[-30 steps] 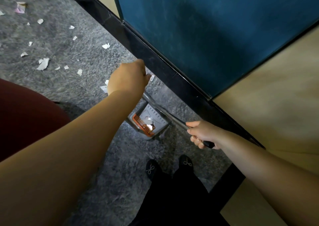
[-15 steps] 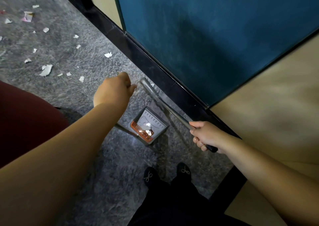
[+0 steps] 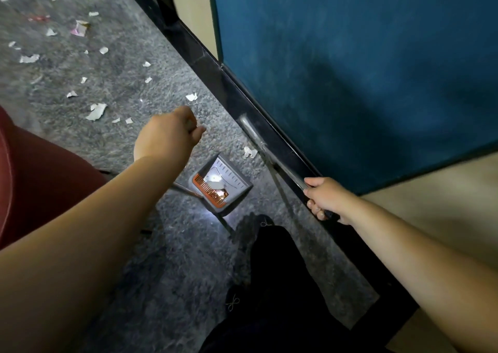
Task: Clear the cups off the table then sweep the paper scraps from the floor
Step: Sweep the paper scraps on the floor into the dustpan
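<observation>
Since a second ago the left hand [image 3: 168, 134] has drawn left, apart from the metal broom handle [image 3: 272, 155] gripped by the right hand [image 3: 327, 200]; its grip stays curled around the thin dustpan rod. Some scraps already lie in the grey upright dustpan with orange comb [image 3: 222, 188]. Many white paper scraps [image 3: 95, 111] remain scattered across the grey carpet floor [image 3: 167, 244], so sweeping looks barely begun.

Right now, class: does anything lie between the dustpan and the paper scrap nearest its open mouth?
Nothing visible does. Only bare grey carpet separates the dustpan from the paper scrap beside the baseboard.
</observation>
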`<state>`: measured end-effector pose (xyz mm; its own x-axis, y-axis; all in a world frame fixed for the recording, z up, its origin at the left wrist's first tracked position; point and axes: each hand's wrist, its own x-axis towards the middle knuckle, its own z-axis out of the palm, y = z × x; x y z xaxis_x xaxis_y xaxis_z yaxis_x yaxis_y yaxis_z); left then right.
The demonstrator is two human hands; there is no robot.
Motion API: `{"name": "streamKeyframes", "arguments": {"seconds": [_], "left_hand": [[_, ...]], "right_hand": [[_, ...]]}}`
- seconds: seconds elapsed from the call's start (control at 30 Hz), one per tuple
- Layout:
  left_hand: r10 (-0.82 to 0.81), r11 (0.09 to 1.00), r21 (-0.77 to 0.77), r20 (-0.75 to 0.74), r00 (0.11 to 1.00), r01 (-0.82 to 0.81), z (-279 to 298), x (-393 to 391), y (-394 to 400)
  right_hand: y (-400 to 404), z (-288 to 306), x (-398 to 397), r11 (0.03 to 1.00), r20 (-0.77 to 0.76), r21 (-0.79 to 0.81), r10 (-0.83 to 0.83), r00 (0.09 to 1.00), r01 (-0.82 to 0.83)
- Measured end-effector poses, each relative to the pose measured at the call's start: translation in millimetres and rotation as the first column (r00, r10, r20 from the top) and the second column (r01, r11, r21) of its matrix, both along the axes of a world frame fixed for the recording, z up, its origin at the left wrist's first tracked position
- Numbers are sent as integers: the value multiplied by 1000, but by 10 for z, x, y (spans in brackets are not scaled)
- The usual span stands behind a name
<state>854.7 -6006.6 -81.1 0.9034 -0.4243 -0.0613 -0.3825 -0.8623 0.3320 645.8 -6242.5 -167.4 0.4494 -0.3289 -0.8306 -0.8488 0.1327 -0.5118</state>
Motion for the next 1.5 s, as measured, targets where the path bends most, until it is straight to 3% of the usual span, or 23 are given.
{"name": "streamKeyframes", "arguments": {"seconds": [0.23,0.4,0.57,0.77,0.97,1.3,1.5], "left_hand": [[43,998,50,-32,999,-42,-98,810,-472],[55,996,70,-28,998,-53,-134,1195,-713],[82,990,116,-5,997,-81,-154,1308,-898],[69,993,96,-14,997,-68,-130,1396,-869],[149,987,65,-30,988,-147,-37,1360,-554],[347,937,18,85,934,-350,310,1311,183],[433,900,3,89,897,-435,372,1489,669]], "right_hand": [[-632,-247,1027,986,-42,-44,162,986,-164],[-804,-343,1538,953,-119,28,303,945,-302],[-633,-327,1646,905,-131,126,422,897,-407],[-575,-150,1607,898,-71,213,407,911,-384],[-512,49,1684,876,-11,102,474,880,-471],[-299,56,2333,813,9,-85,578,816,-576],[-10,-62,2915,792,-14,-107,603,797,-601]]}}
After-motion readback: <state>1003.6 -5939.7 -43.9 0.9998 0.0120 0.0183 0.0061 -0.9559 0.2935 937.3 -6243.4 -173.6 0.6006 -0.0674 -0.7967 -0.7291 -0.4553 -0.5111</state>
